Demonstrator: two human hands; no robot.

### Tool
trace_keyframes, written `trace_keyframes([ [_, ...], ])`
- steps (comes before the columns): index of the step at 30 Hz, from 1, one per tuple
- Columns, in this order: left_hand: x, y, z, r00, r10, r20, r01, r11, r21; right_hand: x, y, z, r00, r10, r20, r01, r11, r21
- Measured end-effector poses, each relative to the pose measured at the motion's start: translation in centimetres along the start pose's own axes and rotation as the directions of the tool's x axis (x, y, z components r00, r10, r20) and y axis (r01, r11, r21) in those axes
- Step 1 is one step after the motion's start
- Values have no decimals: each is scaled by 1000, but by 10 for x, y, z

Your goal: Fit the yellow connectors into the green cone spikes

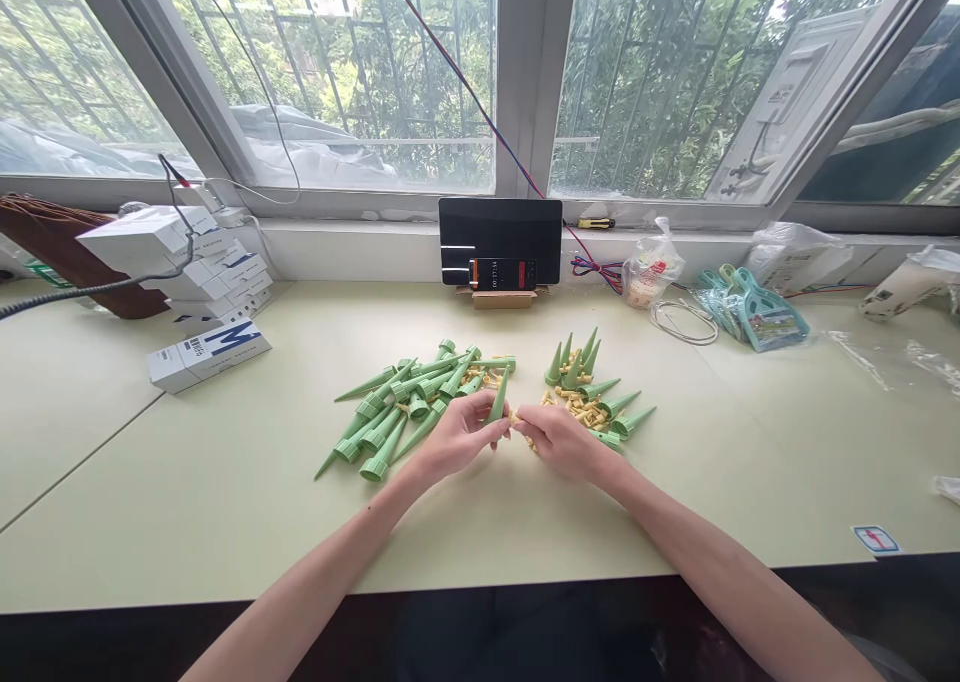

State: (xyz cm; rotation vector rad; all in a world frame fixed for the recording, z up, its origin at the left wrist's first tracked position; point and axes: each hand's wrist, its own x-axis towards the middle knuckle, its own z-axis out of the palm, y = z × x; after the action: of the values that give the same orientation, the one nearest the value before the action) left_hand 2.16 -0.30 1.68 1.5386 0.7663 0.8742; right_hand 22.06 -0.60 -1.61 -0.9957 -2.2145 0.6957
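The left hand (465,432) curls around a green cone (499,398), tip up. The right hand (561,442) pinches a small yellow peg (514,419) just beside it, grip narrow.

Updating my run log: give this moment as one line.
left hand: holds green spike, tip up | right hand: pinches yellow piece beside it | at left: green spike pile | at right: yellow pieces, more green spikes

Tbl (502,542) front-ctr free, grn cones (384,450) blocking L+R
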Motion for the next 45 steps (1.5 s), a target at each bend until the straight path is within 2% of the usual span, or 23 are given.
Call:
trace_keyframes([
  [12,1,-6,-2,997,64,32,-66,996,65,1,-1,0,999,39,-11,-37,990,135],
  [19,0,-5,-1,994,108,26,-110,987,117,3,-5,-3,995,96,21,-98,979,180],
  [23,1,-6,0,996,93,-7,-92,992,91,3,-5,-3,995,102,-3,-100,983,155],
  [34,2,1,2,998,-51,-47,44,989,-139,2,-7,-1,999,22,-44,-22,1000,-15],
  [45,1,-1,2,999,-47,2,47,991,-127,1,-1,1,998,-23,-51,21,999,-41],
])
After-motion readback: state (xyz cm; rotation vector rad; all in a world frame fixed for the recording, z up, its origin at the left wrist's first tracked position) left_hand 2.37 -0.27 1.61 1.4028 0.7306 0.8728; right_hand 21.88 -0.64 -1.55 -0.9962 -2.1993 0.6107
